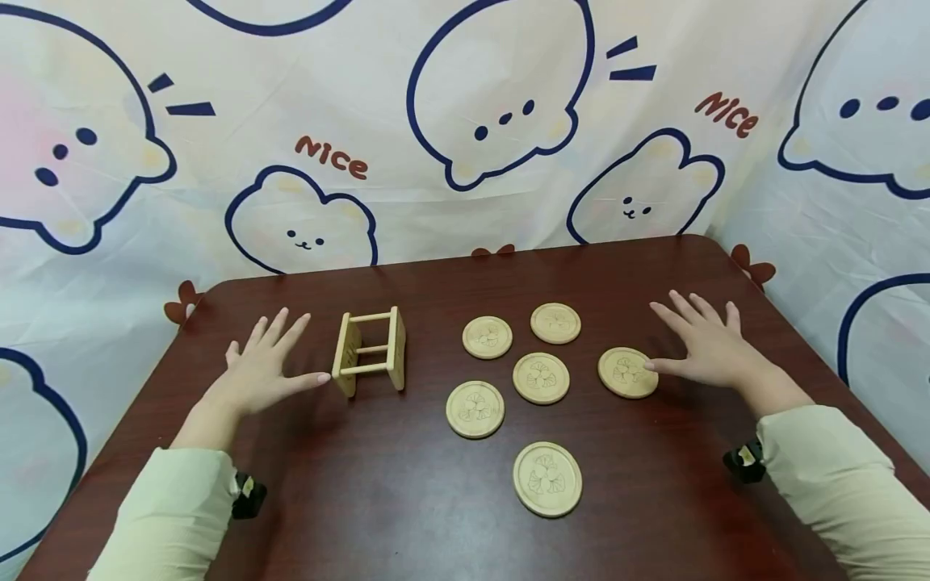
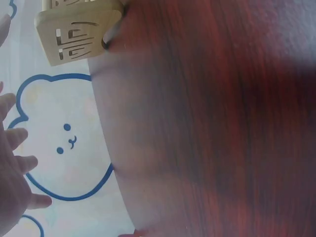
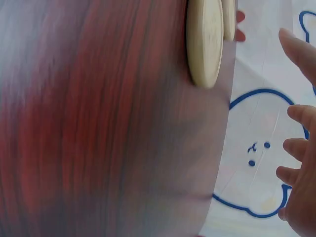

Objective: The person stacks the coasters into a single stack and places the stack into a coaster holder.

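Note:
My left hand (image 1: 263, 373) is spread over the table's left side, its thumb tip right by a small wooden rack (image 1: 369, 352) with two side panels joined by rods. Cut-out slots show on the rack's panel (image 2: 79, 37) in the left wrist view. On the right, my right hand (image 1: 708, 345) has its fingers spread, and its thumb overlaps the edge of a round wooden coaster (image 1: 623, 374) in the head view. Several more coasters with an engraved leaf pattern lie flat between the hands, among them one in the middle (image 1: 541, 378) and one nearest me (image 1: 547, 479).
The dark reddish-brown table (image 1: 392, 500) has rounded far corners. Behind it hangs a pale cloth (image 1: 465, 218) printed with cartoon bears. A dark device (image 1: 249, 495) is strapped at the left wrist and another (image 1: 745, 461) at the right.

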`<state>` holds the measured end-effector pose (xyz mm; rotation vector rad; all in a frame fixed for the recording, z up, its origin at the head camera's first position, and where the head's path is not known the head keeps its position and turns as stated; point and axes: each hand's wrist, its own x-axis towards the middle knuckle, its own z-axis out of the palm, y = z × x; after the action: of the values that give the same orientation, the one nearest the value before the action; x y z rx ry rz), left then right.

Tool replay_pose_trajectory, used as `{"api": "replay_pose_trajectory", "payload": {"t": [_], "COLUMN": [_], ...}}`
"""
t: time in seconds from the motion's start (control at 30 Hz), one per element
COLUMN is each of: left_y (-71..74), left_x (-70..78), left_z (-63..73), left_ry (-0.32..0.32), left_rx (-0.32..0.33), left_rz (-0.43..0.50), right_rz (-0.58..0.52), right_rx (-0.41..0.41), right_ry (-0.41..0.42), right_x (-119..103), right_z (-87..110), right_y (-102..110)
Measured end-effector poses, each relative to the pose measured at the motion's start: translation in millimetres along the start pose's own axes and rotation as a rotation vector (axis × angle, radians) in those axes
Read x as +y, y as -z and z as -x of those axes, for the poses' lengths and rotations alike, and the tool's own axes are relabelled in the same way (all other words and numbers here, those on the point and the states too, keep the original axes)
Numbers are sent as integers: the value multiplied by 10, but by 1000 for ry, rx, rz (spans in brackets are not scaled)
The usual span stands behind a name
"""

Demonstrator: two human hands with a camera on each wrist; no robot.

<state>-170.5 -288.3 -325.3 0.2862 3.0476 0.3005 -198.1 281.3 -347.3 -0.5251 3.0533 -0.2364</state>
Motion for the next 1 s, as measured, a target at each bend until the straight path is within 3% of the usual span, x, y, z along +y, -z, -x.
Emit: {"api": "replay_pose_trajectory", "payload": {"t": [0.47,1.0], "left_y": [7,-68], "left_x": [120,187], "left_z": [-69,-157], "left_ry": [-20,-50], "left_rx": [-20,-33], "left_rz": [63,137], "right_rz": [-62,-100], "right_rx": [15,26], "right_ry": [154,349], "right_x": [-464,-906], "right_z": [-71,7], "right_y": [-95,-204]}}
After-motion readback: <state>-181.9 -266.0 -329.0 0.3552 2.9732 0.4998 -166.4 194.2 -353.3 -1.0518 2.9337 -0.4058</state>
